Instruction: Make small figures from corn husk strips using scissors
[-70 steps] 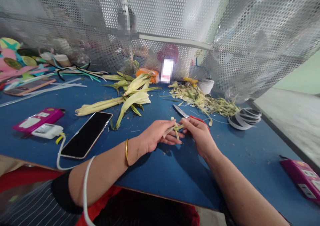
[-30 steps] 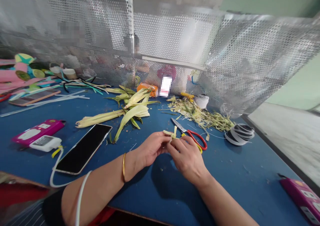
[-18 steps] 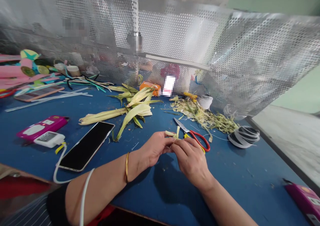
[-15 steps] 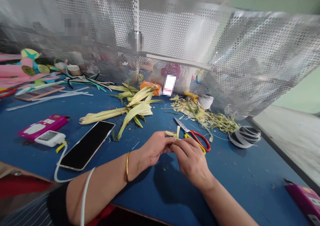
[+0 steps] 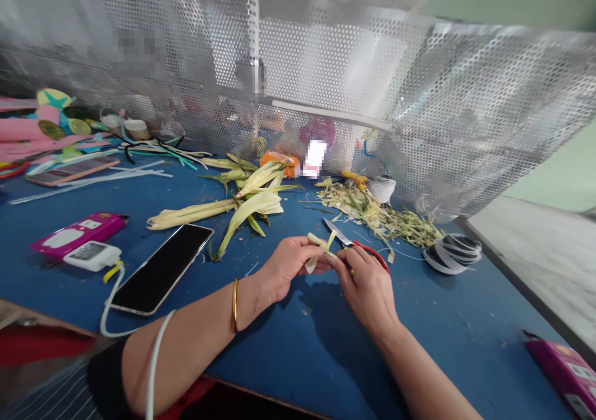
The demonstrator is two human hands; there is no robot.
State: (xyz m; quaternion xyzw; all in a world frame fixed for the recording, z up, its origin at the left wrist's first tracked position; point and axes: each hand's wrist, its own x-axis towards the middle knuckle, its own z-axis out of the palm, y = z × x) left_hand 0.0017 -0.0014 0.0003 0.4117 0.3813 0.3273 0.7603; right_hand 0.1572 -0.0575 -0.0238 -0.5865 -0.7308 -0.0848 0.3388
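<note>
Between my hands is a small pale piece of corn husk (image 5: 321,242), with one strip crossing over another. My left hand (image 5: 294,263) is closed on it, thumb on top, and a flap of husk hangs below the thumb. My right hand (image 5: 367,283) pinches the husk's right end with thumb and fingers. Just behind my right hand lie scissors (image 5: 339,231) with red and yellow handles, partly covered by it, blades pointing away to the left. Loose corn husks (image 5: 256,206) lie beyond my left hand.
A black phone (image 5: 164,270) and a purple power bank (image 5: 79,237) with a white cable lie at left. Husk scraps (image 5: 372,212) and a roll of white ribbon (image 5: 452,254) sit at right. A perforated metal screen (image 5: 326,66) stands behind.
My hands have drawn slightly apart, the right one moving a little to the right. More of the husk now shows between them, and the scissors' handles are more covered.
</note>
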